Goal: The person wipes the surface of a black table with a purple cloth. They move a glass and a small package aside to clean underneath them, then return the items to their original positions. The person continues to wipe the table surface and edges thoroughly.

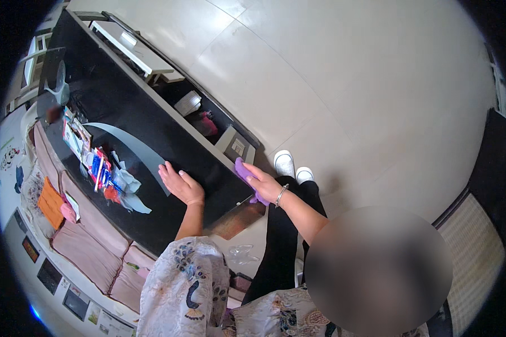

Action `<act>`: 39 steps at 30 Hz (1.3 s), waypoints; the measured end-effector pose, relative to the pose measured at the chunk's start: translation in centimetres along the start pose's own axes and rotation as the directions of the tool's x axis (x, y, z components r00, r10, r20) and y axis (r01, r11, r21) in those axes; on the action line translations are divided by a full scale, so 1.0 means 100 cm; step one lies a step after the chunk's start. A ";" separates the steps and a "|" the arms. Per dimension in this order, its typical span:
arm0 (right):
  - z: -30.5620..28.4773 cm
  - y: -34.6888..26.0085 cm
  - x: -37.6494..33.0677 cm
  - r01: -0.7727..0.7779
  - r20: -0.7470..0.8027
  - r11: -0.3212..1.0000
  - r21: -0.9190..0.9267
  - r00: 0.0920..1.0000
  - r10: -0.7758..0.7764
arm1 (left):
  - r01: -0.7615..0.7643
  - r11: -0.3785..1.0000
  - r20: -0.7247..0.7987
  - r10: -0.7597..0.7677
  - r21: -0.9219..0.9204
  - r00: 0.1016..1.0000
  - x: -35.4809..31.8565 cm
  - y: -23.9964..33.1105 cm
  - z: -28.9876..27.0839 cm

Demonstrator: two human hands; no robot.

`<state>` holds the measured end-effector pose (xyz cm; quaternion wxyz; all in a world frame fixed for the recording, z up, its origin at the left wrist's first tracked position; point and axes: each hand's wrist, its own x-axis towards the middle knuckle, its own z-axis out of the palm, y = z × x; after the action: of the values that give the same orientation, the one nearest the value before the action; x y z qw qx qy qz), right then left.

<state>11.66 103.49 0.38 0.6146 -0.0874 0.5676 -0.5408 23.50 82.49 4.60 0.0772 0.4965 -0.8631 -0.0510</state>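
Observation:
My left hand (181, 184) is spread out flat, palm down, over the black tabletop (157, 132) near its close end. Nothing is in it, and whether it rests on the surface or hovers I cannot tell. With my right hand (266, 186), which has a silver bracelet at the wrist, I grip a purple cloth (242, 169) against the table's right edge by the near corner. Part of the cloth hangs below my fingers. A pale grey curved band (132, 143) runs across the tabletop and ends beside my left fingertips.
Packets, pens and crumpled tissue (126, 181) lie along the table's left side. Beneath the top, an open drawer (219, 106) holds a pale box (236, 146) and a pink item (207, 123). A pink sofa (87, 247) stands left; tiled floor (320, 73) stretches right.

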 end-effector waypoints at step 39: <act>-0.004 0.019 0.089 0.336 -0.062 0.938 -0.088 0.938 -0.342 | -0.554 0.831 0.229 0.550 -0.053 0.803 0.106 0.089 0.014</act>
<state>10.33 97.68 -6.49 0.4863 -0.1865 0.5872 -0.6197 10.41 77.81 5.61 -0.0180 0.2152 -0.9733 -0.0773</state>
